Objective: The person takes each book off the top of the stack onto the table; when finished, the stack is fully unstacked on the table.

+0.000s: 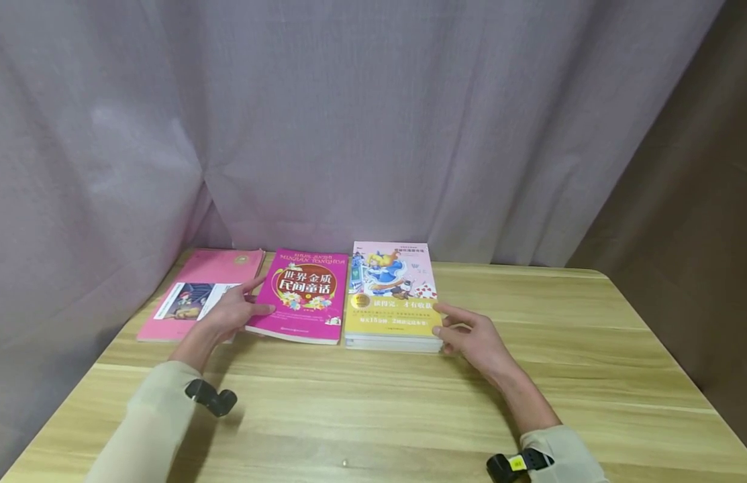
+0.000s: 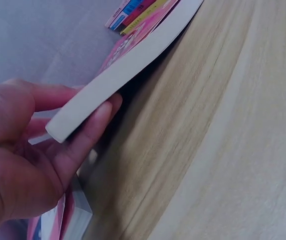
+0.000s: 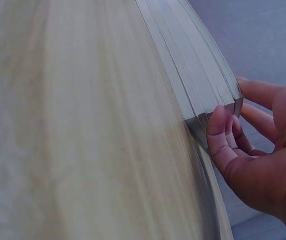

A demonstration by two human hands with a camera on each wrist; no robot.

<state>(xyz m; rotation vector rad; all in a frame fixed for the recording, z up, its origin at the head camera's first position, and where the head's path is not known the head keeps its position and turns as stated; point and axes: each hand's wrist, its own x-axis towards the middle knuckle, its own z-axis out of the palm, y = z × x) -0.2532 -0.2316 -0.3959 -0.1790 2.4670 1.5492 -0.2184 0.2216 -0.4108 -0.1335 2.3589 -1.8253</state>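
Gripping the left side of a magenta book (image 1: pixel 297 318), the person's left hand (image 1: pixel 228 315) appears in the head view with its thumb on the cover near the edge. That book is between a pink book (image 1: pixel 222 265), at the far left and partly hidden by the hand, and a stack of books (image 1: pixel 391 288) topped by a pink and yellow cover with a girl in blue. The right hand (image 1: pixel 478 339) is at the right side of this stack, fingers bent at the edge near the front corner. The pink book and the stack rest toward the back of a wood-grained worktop (image 1: pixel 373 402), before a grey curtain (image 1: pixel 325 121). In the left wrist view, the magenta book runs at a slant, its pale page edges showing, pinched between thumb and fingers, with dark shadow beneath; coloured spines show past its far end. In the right wrist view, page edges of several stacked volumes are visible, and the right hand holds their corner, one digit at the top and others curled against the side; how firm that hold is seems hard to judge from this angle.
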